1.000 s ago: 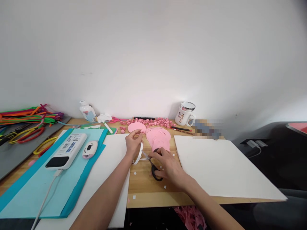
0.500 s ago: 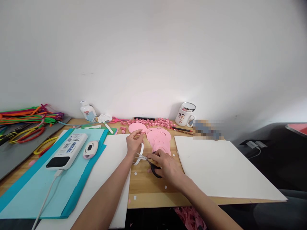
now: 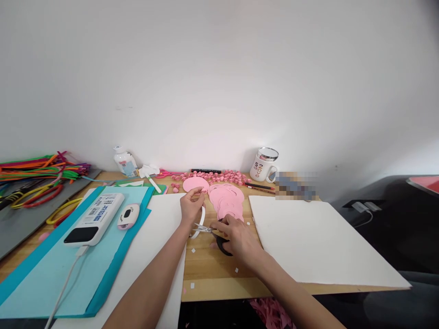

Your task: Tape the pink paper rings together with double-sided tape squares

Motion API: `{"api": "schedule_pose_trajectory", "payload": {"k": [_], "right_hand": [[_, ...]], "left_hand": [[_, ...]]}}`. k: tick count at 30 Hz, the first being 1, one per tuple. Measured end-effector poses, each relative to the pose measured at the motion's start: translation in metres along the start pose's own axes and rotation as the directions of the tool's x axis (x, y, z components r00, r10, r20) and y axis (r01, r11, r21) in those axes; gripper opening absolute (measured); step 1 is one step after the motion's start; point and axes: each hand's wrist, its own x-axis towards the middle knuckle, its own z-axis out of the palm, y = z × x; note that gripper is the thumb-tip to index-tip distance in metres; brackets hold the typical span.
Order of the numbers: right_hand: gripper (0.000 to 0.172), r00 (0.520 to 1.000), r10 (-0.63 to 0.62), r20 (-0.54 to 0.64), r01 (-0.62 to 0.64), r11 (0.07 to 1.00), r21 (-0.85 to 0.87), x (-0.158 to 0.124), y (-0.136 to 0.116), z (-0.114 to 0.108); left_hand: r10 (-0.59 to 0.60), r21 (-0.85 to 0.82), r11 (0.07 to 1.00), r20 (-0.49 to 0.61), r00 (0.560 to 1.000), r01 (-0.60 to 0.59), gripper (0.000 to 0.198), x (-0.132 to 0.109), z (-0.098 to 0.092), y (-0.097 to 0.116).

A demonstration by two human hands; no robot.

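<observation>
My left hand is closed, thumb and forefinger pinched together near the edge of a pink paper disc. A bit of pink shows at those fingertips, too small to make out. From under the fingers curves a narrow white band that looks like tape. My right hand grips a pair of scissors by the black handles, the blades pointing left and slightly apart at the band. Just beyond that hand, several pink paper pieces with rounded edges lie overlapping.
Small pink folded pieces line the wall beside a white mug. White boards flank the wooden tabletop, dotted with tiny white squares. At left, a white power bank lies on blue sheets.
The scissor blades look a little more closed and sit slightly further left across the white band. Both hands stay nearly in place; the view has shifted slightly.
</observation>
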Motion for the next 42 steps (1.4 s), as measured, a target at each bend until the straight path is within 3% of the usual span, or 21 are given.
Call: {"api": "schedule_pose_trajectory", "payload": {"k": [16, 20, 23, 27, 30, 33, 35, 39, 42], "right_hand": [[0.019, 0.994, -0.035, 0.103, 0.028, 0.997, 0.074, 0.013, 0.017, 0.002], [0.017, 0.992, -0.041, 0.118, 0.040, 0.999, 0.006, 0.014, 0.022, 0.004], [0.018, 0.996, -0.075, 0.042, 0.079, 0.989, -0.122, 0.013, 0.022, 0.001], [0.033, 0.973, -0.188, -0.136, 0.156, 0.964, -0.214, 0.009, 0.029, -0.016], [0.041, 0.987, -0.102, -0.124, 0.080, 0.981, -0.176, 0.003, 0.051, -0.032], [0.042, 0.994, 0.106, -0.021, -0.108, 0.977, -0.184, -0.006, 0.084, -0.046], [0.045, 0.968, 0.248, 0.043, -0.234, 0.950, -0.208, -0.013, 0.107, -0.054], [0.053, 0.942, 0.313, 0.120, -0.289, 0.940, -0.182, -0.022, 0.139, -0.064], [0.046, 0.951, 0.296, 0.089, -0.277, 0.943, -0.184, -0.019, 0.145, -0.067]], "left_hand": [[0.034, 0.024, 0.999, 0.063, 0.997, -0.035, 0.024, -0.005, 0.003, -0.001], [0.043, 0.038, 0.998, 0.082, 0.996, -0.046, 0.023, -0.006, 0.003, 0.000], [0.086, 0.088, 0.992, 0.108, 0.990, -0.096, 0.022, -0.007, 0.003, -0.002], [0.148, 0.148, 0.975, 0.134, 0.980, -0.168, 0.020, -0.008, 0.003, -0.004], [0.175, 0.202, 0.959, 0.129, 0.976, -0.199, 0.018, -0.007, 0.003, -0.005], [0.179, 0.225, 0.954, 0.094, 0.979, -0.196, 0.015, -0.007, 0.002, -0.006], [0.180, 0.226, 0.955, 0.075, 0.981, -0.192, 0.015, -0.006, 0.002, -0.007], [0.183, 0.261, 0.949, 0.010, 0.983, -0.179, 0.016, -0.003, 0.000, -0.006], [0.215, 0.304, 0.932, -0.020, 0.976, -0.199, 0.016, -0.002, -0.001, -0.004]]}}
